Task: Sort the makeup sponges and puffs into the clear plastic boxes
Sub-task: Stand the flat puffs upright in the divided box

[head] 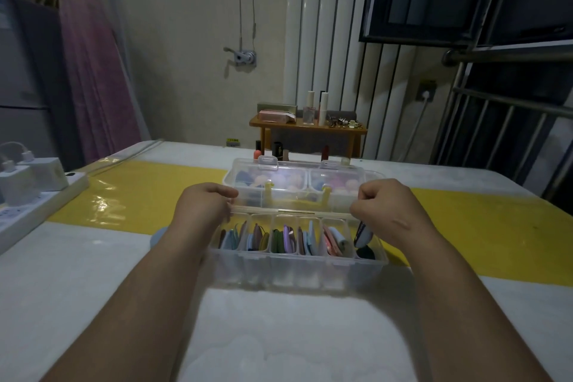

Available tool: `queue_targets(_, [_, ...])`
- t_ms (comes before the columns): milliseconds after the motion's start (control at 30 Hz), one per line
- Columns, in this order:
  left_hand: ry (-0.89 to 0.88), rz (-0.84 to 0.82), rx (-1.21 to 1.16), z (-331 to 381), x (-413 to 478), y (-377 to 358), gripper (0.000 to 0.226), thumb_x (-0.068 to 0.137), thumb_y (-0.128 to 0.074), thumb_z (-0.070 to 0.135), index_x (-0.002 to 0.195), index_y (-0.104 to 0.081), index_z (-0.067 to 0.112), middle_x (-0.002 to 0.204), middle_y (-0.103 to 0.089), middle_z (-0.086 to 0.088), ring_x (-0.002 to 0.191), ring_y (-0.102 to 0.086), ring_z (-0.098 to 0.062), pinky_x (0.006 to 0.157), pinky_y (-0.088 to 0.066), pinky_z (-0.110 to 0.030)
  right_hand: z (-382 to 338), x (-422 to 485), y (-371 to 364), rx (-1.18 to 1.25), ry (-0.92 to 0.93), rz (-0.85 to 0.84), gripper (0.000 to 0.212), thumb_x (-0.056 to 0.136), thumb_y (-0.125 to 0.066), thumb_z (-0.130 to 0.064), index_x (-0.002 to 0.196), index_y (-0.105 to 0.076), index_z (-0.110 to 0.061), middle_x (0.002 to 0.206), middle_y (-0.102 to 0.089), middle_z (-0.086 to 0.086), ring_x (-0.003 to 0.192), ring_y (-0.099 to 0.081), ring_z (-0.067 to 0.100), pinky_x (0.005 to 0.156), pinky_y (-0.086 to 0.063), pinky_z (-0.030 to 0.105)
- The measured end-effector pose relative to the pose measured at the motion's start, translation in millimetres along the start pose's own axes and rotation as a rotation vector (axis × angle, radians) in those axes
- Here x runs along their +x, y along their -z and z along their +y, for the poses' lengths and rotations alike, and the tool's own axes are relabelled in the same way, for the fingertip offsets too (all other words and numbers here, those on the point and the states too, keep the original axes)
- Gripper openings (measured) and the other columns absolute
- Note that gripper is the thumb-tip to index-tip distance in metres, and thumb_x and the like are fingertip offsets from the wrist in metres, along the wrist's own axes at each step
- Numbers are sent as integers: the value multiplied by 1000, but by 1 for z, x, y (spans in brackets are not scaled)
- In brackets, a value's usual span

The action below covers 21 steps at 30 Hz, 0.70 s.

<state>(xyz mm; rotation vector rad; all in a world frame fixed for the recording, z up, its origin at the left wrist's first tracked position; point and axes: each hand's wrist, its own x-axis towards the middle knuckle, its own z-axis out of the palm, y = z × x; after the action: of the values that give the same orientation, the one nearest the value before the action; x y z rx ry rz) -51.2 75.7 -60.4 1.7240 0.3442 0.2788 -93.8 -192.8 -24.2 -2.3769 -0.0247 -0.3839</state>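
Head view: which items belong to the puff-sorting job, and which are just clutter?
Job: near divided box holding flat puffs; its lid, gripped by left hand and right hand; far closed box with sponges.
Lying about: power strip, chargers, lipsticks, wooden shelf, bottles.

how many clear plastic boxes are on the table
2. The near box stands in front, open, flat puffs upright in its compartments; left hand and right hand grip its lid. The far box lies just behind it, closed. None seems hidden.
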Motion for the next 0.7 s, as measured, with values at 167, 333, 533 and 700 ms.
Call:
queue_targets(167, [23,6,-5,-1,4,-2,43,71,-52,-22,72,-73,15,92,-69,-15,89,-66,-33,76,-57,-38,1,2,1,-62,-41,-65,20,71,-55,-10,55,-44,-13,50,-49,5,56,-48,23,58,-35,34])
queue_targets(333, [14,9,0,-1,5,-2,42,72,-54,-22,72,-72,16,95,-68,-17,91,-66,-35,82,-58,-41,-1,-1,-1,-130,-35,-195,17,72,-63,-11,59,-54,-17,62,-55,3,61,-50,20,59,-43,32])
queue_targets(533, [5,25,29,0,1,-2,41,75,-55,-21,77,-73,16,97,-68,-14,91,-65,-31,78,-58,-37,-2,-3,-1,-167,-57,-233,9,75,-66,-16,66,-69,-15,73,-69,7,74,-65,24,67,-56,36])
queue_targets(700, [27,40,42,2,2,-3,41,74,-55,-22,76,-73,15,98,-68,-15,93,-65,-32,86,-58,-42,-2,-1,1,-196,-97,-214,10,74,-67,-16,66,-73,-16,73,-70,5,76,-67,23,73,-59,39])
